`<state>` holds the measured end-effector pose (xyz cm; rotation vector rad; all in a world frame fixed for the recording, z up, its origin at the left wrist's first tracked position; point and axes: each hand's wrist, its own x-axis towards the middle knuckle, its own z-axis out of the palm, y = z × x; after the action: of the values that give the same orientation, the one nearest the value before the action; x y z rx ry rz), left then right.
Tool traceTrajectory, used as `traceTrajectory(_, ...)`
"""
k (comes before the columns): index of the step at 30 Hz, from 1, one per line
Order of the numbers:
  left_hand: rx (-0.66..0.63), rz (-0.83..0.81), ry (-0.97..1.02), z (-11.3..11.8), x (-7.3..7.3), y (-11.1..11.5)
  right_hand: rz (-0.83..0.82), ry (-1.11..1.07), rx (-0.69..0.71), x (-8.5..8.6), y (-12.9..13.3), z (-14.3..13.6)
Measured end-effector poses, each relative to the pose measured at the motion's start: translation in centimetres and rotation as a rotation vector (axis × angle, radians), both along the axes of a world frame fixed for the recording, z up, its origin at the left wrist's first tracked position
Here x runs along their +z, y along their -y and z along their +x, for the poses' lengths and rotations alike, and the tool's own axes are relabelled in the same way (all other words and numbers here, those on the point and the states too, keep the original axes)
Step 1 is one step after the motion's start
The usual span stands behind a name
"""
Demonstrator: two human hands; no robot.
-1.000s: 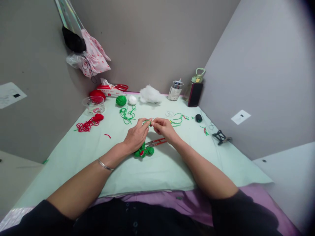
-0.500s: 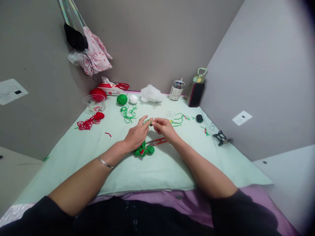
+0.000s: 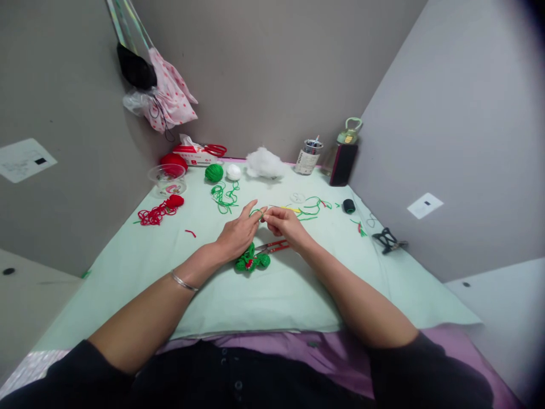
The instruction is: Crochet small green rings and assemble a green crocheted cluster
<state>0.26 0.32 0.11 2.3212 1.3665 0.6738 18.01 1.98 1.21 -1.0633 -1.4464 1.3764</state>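
My left hand [image 3: 237, 234] is over the middle of the table, its index finger raised and green yarn [image 3: 256, 212] looped about its fingers. Right beside it, my right hand [image 3: 288, 224] pinches the yarn near the left fingertips. Just behind the right hand shows a slim tool with a yellow handle [image 3: 292, 209], perhaps a crochet hook; whether it is touched I cannot tell. Below the hands lies a green crocheted piece [image 3: 251, 261] with a little red on it. Thread snips [image 3: 275, 246] with red handles lie against it, partly covered by my right hand.
Red yarn [image 3: 159, 211], a clear plastic tub [image 3: 167, 180] and a green yarn ball [image 3: 214, 172] lie to the left. White stuffing [image 3: 265, 163], a pen holder [image 3: 309, 157] and a phone [image 3: 344, 165] stand at the back. A black spool [image 3: 348, 206] sits right.
The view has shifted slightly, so everything sits a little further right. Both hands keep nearly the same pose on the yarn; more of the yellow-handled tool shows.
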Motion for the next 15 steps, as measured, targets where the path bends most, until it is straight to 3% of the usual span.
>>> traceTrajectory(8, 0.004, -0.018, 0.101, -0.07, 0.21, -0.02, -0.002, 0.015, 0.034, 0.17, 0.07, 0.15)
traceTrajectory(15, 0.105, -0.075, 0.419, -0.41, 0.35, -0.98, 0.179, 0.139, -0.056, -0.20, -0.16, 0.46)
